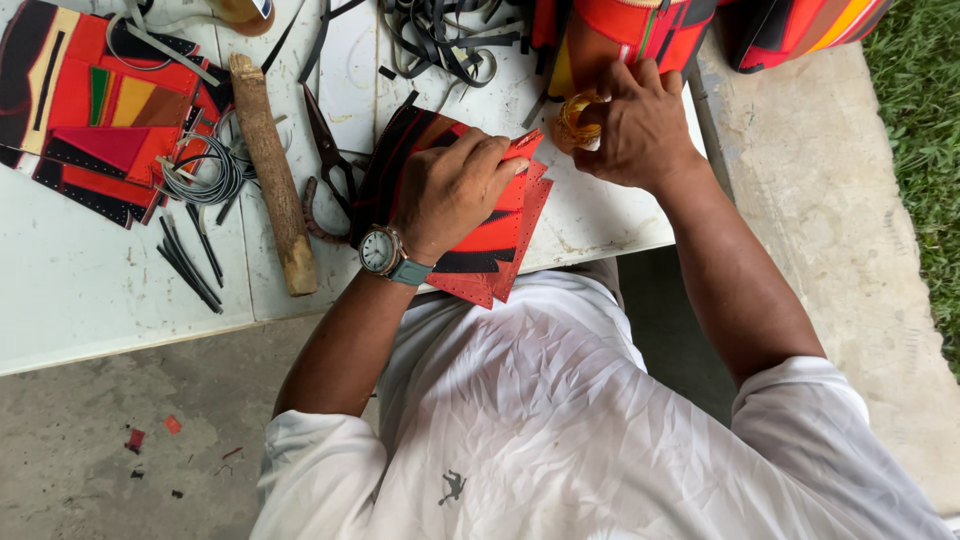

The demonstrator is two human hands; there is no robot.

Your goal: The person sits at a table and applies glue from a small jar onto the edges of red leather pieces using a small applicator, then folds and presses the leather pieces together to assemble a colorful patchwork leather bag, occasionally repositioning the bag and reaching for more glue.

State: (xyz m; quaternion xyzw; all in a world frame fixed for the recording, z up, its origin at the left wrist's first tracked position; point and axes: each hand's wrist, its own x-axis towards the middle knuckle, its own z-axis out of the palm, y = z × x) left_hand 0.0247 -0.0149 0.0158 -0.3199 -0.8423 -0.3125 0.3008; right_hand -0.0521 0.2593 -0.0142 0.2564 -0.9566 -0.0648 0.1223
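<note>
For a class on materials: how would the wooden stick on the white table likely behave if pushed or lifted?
The wooden stick looks thick and rigid, so probably stiff. Its rounded form might roll sideways. Rough bark probably makes it not slippery.

Bare white bench [90,300] lies open along the near left edge, from the corner to the wooden stick [272,170]; approach from that side is unobstructed. Loose black strips [190,262] edge this open patch on its far side. The stick, lying lengthwise, and the pliers [328,160] beside it bar sideways passage toward the red and black perforated panel [495,240]. The far edge is crowded: a tangle of black straps [440,40], a coil of cord [205,180] and the patchwork piece [95,110]. A narrow bare strip [600,215] stays open right of the panel, under the right hand [635,125]. Colourful bags [620,30] close the far right.
</note>
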